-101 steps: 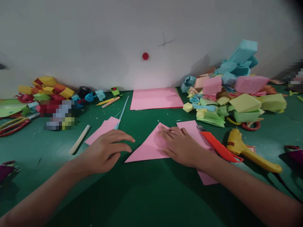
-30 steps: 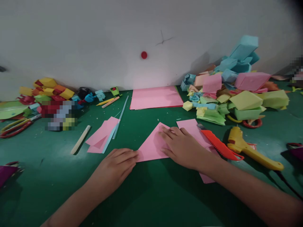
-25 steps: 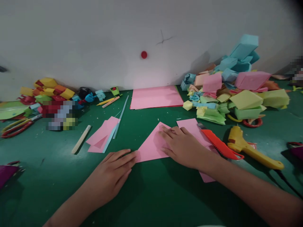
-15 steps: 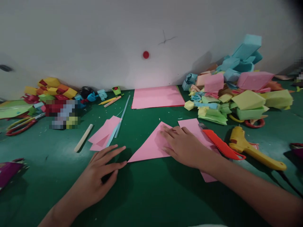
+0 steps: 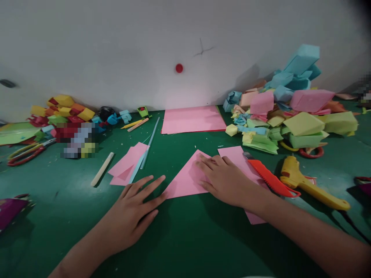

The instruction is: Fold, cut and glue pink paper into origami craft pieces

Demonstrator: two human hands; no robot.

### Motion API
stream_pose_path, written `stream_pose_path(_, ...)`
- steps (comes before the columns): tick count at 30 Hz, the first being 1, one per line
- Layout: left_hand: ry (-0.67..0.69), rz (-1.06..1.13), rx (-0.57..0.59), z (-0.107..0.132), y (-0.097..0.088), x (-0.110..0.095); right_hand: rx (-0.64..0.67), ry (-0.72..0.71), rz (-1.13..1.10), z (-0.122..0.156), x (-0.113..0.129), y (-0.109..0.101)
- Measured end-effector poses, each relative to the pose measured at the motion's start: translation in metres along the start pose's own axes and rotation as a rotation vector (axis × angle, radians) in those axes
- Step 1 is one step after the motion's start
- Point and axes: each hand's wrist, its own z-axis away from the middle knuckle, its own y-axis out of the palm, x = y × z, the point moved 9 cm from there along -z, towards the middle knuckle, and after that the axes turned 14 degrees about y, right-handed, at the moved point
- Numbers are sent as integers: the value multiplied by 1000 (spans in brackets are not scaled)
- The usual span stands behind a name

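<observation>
A pink sheet of paper (image 5: 185, 175), folded into a triangle, lies flat on the green table (image 5: 185, 239). My right hand (image 5: 223, 175) rests on its right part with the fingers spread, covering that side. At the sheet's left corner, my left hand (image 5: 139, 212) has its fingers apart, and a fingertip covers the corner. Another pink paper piece (image 5: 237, 154) lies partly under my right forearm, with a red utility knife (image 5: 271, 175) on top of it.
A yellow glue gun (image 5: 313, 183) lies right of the knife. Pink sheets (image 5: 193, 119) are stacked by the wall. Folded paper shapes (image 5: 307, 127) are heaped at the right, more (image 5: 63, 110) at the left. Pink scraps (image 5: 127, 164), a pale stick (image 5: 102, 169) and scissors (image 5: 29, 152) lie left.
My left hand has moved right, onto the left corner of the folded pink sheet. The right hand stays in place on the paper.
</observation>
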Motion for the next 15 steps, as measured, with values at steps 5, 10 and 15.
stream_pose_path(5, 4, -81, 26, 5, 0, 2, -5, 5, 14, 0, 0, 0)
stream_pose_path(10, 108, -66, 37, 1, -2, -12, 5, 10, 15, 1, 2, -2)
stream_pose_path(15, 160, -2, -15, -11, -11, -19, 11, 28, 27, 4, 8, -5)
